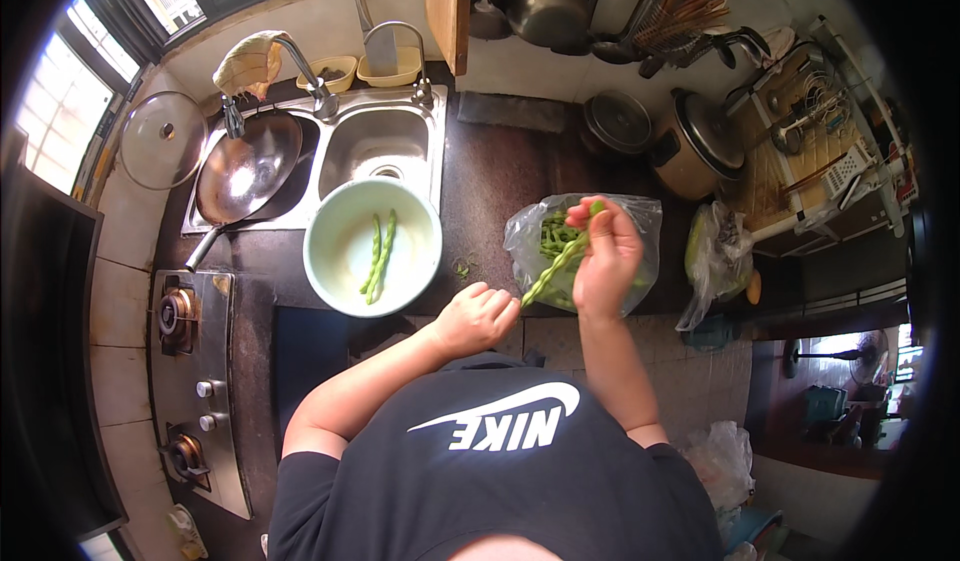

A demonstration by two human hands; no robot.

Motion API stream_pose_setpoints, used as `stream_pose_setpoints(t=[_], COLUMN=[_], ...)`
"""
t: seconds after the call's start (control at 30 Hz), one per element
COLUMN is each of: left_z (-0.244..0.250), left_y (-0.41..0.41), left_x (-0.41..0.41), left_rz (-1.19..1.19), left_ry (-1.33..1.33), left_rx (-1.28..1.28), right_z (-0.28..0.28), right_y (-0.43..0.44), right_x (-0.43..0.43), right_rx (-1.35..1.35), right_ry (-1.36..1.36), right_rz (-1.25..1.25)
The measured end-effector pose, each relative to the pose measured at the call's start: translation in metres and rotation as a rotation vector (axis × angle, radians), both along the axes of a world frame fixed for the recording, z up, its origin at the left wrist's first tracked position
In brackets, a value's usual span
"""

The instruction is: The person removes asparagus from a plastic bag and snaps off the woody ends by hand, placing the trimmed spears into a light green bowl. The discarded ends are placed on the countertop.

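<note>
A long green bean point(553, 273) slants between my two hands. My left hand point(478, 319) is closed on its lower end, close to the counter's front edge. The upper end is pinched by my right hand point(610, 250), with a bit of green at the fingertips. Behind my right hand lies a clear plastic bag point(529, 223) holding more green beans point(556, 237). To the left, two bean pods point(381, 253) rest in a pale green basin point(324, 268). Small green scraps point(463, 269) lie on the dark counter between basin and bag.
A double sink point(375, 141) lies behind the basin, with a wok point(251, 163) over its left bowl. The gas stove point(199, 351) is at left. A rice cooker point(694, 141), a lidded pot point(619, 122) and a bagged vegetable point(712, 246) stand at right. Utensils point(637, 28) hang above.
</note>
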State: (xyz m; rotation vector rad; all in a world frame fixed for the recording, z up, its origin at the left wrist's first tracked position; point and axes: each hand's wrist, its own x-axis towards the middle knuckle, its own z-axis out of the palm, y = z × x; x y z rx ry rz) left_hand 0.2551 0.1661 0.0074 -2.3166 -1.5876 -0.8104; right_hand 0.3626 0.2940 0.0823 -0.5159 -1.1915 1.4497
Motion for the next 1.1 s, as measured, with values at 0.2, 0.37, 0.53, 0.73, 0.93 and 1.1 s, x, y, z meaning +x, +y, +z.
stream_pose_setpoints(t=[0.2, 0.37, 0.53, 0.73, 0.93, 1.1], left_z=[-0.039, -0.097, -0.118, -0.053, 0.042, 0.052], left_y=[-0.014, 0.014, 0.031, 0.035, 0.028, 0.023], left_x=[-0.012, -0.034, -0.045, -0.03, -0.018, -0.021], left_rz=[0.045, 0.514, 0.601, 0.484, 0.21, 0.17], left_ry=[-0.015, -0.352, -1.035, -0.993, -0.484, -0.346], left_rx=[-0.11, -0.129, -0.621, -0.254, 0.06, 0.095], right_z=[0.014, -0.004, -0.035, -0.056, -0.044, -0.037], right_y=[0.031, 0.03, 0.019, 0.016, 0.009, 0.008], right_x=[0.018, 0.016, 0.012, 0.016, 0.015, 0.011], right_rx=[0.055, 0.102, 0.132, -0.1, -0.102, -0.11], right_ry=[0.012, -0.176, -0.386, -0.386, -0.451, -0.457], right_rz=[-0.133, 0.065, 0.247, 0.424, 0.576, 0.666])
